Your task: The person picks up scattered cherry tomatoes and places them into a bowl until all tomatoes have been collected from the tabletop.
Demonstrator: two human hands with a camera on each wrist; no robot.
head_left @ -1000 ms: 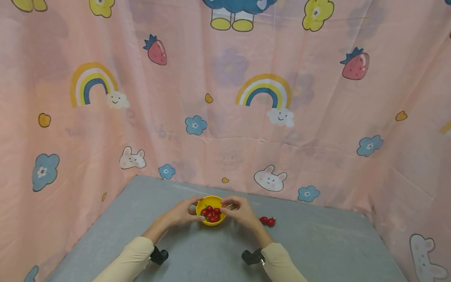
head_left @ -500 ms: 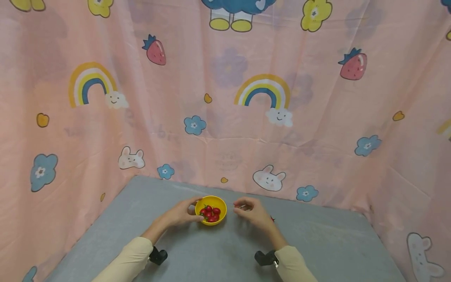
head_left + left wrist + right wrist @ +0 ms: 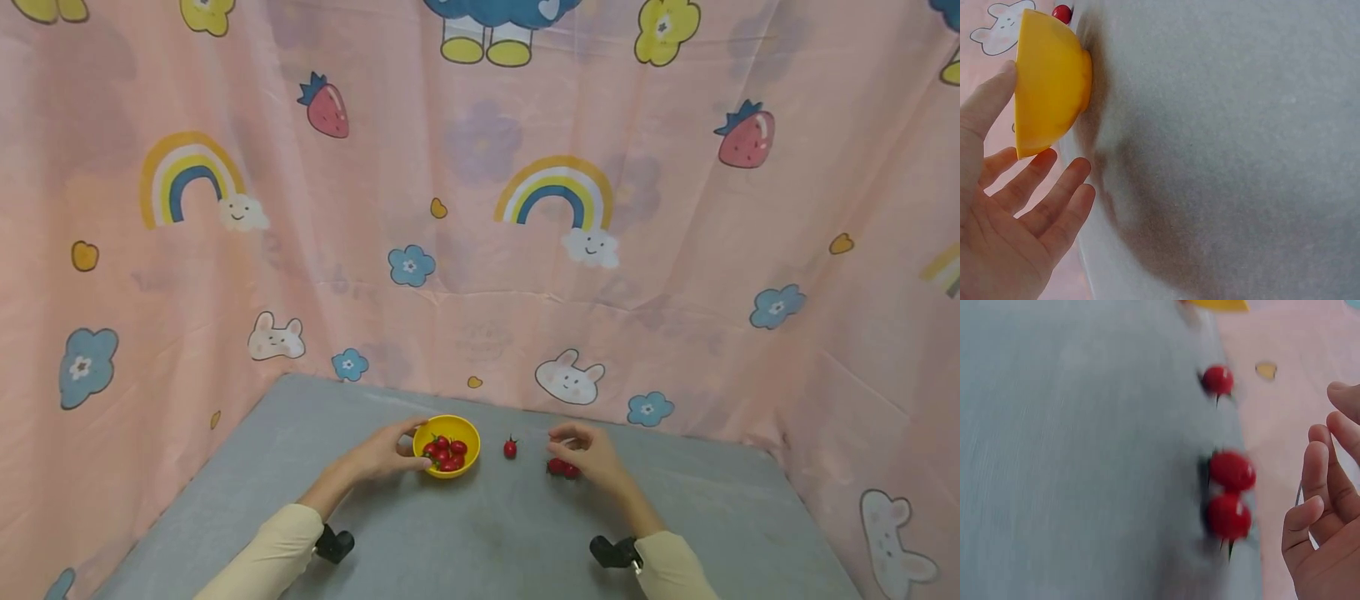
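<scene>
On the left, a yellow bowl (image 3: 470,433) stands on the table with several red cherry tomatoes (image 3: 444,457) inside. My left hand (image 3: 384,454) holds its left side, thumb at one part of the rim and fingers at another; the left wrist view shows the bowl's outer wall (image 3: 1054,87) beside the fingers. A single cherry tomato (image 3: 510,449) lies on the table to the right of the bowl. Farther right, my right hand (image 3: 592,454) hovers over a pair of cherry tomatoes (image 3: 1230,487), partly hiding them in the head view. Its fingers are loosely bent, with nothing between them.
The grey table (image 3: 465,542) ends at the back against a pink printed curtain (image 3: 480,333), which also hangs along both sides. A black wrist mount (image 3: 333,543) sits on the left wrist, and another mount (image 3: 613,552) on the right.
My right hand has moved right from the bowl to above the pair of tomatoes. A single tomato, seen at its fingertips half a second ago, now lies on the table. My left hand stays at the bowl.
</scene>
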